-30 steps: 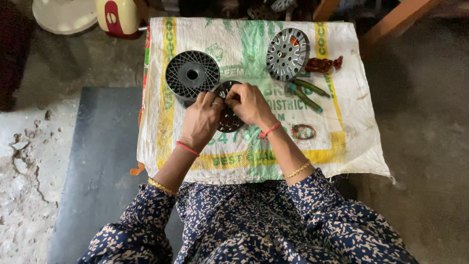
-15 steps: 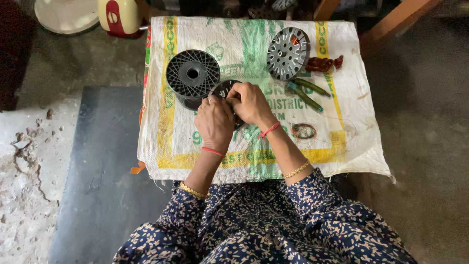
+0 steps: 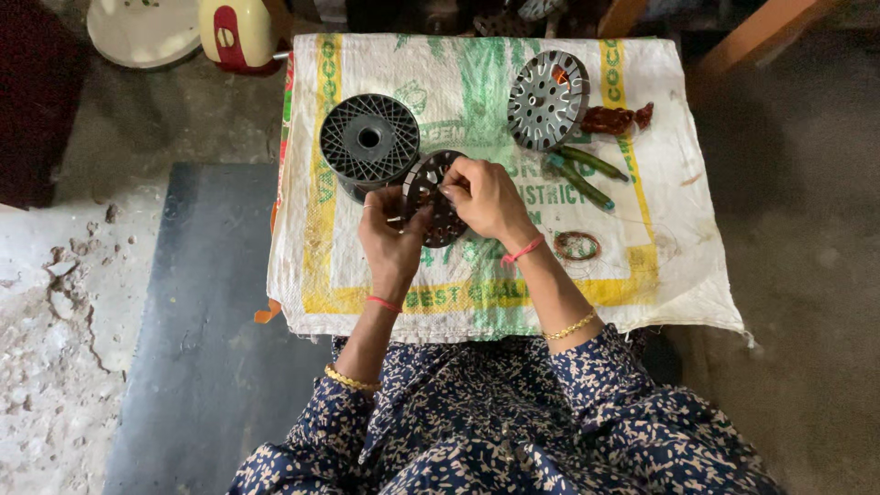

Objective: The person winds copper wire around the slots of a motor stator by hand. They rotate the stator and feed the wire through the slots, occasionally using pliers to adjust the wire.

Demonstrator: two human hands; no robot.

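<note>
A dark round slotted metal core (image 3: 437, 203) is tilted up off a white woven sack (image 3: 458, 275) spread over a low table. My left hand (image 3: 392, 240) grips the core's near-left edge. My right hand (image 3: 489, 197) is closed over its right side, fingertips pressed at the top slots. A thin wire seems to run by my left fingers, too fine to trace. Just beyond the core stands a black plastic spool (image 3: 369, 139) with a spoked top.
A grey perforated metal disc (image 3: 548, 99) lies at the sack's far right, with a reddish-brown bundle (image 3: 616, 119) and green-handled tools (image 3: 581, 174) beside it. A small copper wire coil (image 3: 577, 245) lies right of my wrist. A dark mat (image 3: 206, 321) covers the floor on the left.
My left hand has shifted a little along the core's near-left edge and the core is tilted up more. My right hand stays on its right side.
</note>
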